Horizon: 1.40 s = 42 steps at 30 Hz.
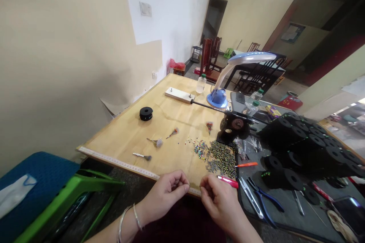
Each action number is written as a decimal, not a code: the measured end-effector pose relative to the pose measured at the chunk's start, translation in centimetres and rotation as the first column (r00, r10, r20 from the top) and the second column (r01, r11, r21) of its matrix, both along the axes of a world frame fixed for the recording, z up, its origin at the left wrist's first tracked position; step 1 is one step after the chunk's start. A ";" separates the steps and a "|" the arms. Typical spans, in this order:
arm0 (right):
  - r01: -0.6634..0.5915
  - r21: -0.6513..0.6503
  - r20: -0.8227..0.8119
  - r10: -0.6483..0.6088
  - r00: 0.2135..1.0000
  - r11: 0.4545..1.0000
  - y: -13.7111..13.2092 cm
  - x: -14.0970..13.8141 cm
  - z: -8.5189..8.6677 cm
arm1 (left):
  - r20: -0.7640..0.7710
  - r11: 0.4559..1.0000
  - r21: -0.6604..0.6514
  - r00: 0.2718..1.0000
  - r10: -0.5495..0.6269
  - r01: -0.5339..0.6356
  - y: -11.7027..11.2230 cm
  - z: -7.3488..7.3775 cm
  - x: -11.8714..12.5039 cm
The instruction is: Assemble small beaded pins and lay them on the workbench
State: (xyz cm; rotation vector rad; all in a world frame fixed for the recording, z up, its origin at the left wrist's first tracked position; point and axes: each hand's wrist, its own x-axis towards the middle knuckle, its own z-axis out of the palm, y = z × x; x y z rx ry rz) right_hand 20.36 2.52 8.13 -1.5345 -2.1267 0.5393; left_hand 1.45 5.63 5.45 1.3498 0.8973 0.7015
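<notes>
Far left: a blue textured seat [42, 171] with a white cloth [14, 193] on it, a green plastic stool frame [57, 205] just beside. Then the pale wooden table [119, 136], a white measuring strip [116, 162] along its near edge. On the wood: a dark-tufted bundle with a white stem [142, 156], a pale-headed bundle [156, 142], and behind them a squat black spool [146, 114].

Left hand [170, 189] at the near edge, thumb and forefinger brought together; whether anything thin sits between them cannot be told.

Work in hand, by judgement: fine fingertip handling, which calls for a light, exact pinch and steady wrists. A gap separates the hands; any thread across it is too fine to make out.

Beyond the gap: tiny multicoloured beads [201, 150], scattered. Right hand [219, 197] pinched likewise, contents hidden. Just beyond it, a loose, jumbled heap of small dark pieces banded yellow [224, 155], greyer toward the near side. A red-handled tool [229, 182] lies beside the right hand.

Farther right, on a grey mat [288, 218]: blue-handled pliers [273, 201].
</notes>
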 end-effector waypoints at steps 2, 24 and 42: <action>-0.005 0.000 -0.007 0.005 1.000 1.000 -0.1 0.1 -0.2 | -0.002 1.000 -0.001 1.000 -0.002 0.002 -0.1 0.0 0.1; -0.027 0.060 0.053 0.023 0.998 0.998 -0.1 -0.3 0.2 | -0.033 0.999 0.045 0.999 0.015 -0.014 -0.6 0.3 0.7; -0.053 -0.131 -0.192 0.027 0.981 0.990 -0.1 0.8 0.9 | 0.048 0.999 -0.006 0.998 0.032 -0.032 0.2 -0.2 0.3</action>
